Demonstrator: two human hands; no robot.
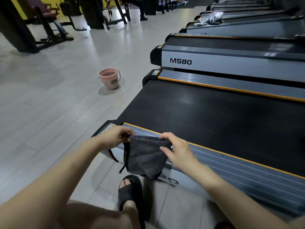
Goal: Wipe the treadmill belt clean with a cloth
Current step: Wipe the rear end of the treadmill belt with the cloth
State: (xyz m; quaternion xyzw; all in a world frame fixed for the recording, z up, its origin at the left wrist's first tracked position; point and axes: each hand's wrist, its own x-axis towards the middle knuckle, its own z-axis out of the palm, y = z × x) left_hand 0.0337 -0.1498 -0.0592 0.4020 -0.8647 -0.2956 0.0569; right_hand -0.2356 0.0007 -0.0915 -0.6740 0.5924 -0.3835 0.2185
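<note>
A dark grey cloth (145, 157) hangs in the air in front of me, over the near side rail of the treadmill. My left hand (115, 138) pinches its top left corner. My right hand (175, 149) pinches its top right edge between thumb and fingers. The cloth is stretched between both hands and droops below them. The black treadmill belt (206, 116) lies beyond the hands, to the right, with orange-edged grey side rails (231, 166) along both sides. The cloth does not touch the belt.
A pink bucket (109, 80) holding water stands on the tiled floor left of the treadmill's end. More treadmills (214, 61) line up behind this one. Gym machines (47, 22) stand at the far left. My foot in a black slipper (130, 194) is beside the rail.
</note>
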